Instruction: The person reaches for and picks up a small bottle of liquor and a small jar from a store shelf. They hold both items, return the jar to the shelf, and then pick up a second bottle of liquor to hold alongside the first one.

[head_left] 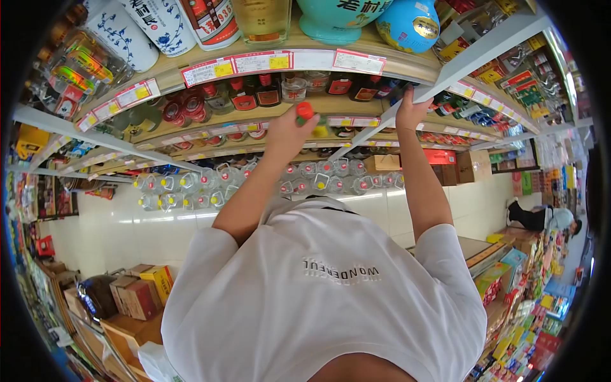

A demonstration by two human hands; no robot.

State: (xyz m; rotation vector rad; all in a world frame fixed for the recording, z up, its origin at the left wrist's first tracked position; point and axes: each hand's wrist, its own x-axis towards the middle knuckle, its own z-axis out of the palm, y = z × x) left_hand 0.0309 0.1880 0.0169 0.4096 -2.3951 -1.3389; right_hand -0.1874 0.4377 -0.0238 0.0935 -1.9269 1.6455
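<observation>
My left hand (287,132) is closed around a small bottle with a red cap (304,111), held in front of the middle shelves. Green and yellow show below the cap; the rest of the bottle is hidden by my fingers. My right hand (412,113) is raised to the grey metal shelf frame (428,94), its fingers wrapped over the edge. Behind my left hand, dark bottles with red labels (267,93) and a clear glass jar (293,88) stand on the second shelf.
Large liquor bottles (340,19) line the top shelf above a strip of price tags (262,62). Clear plastic jugs (328,170) stand on the floor below. Cartons (135,295) are stacked behind at left. Another person (547,219) is in the aisle at far right.
</observation>
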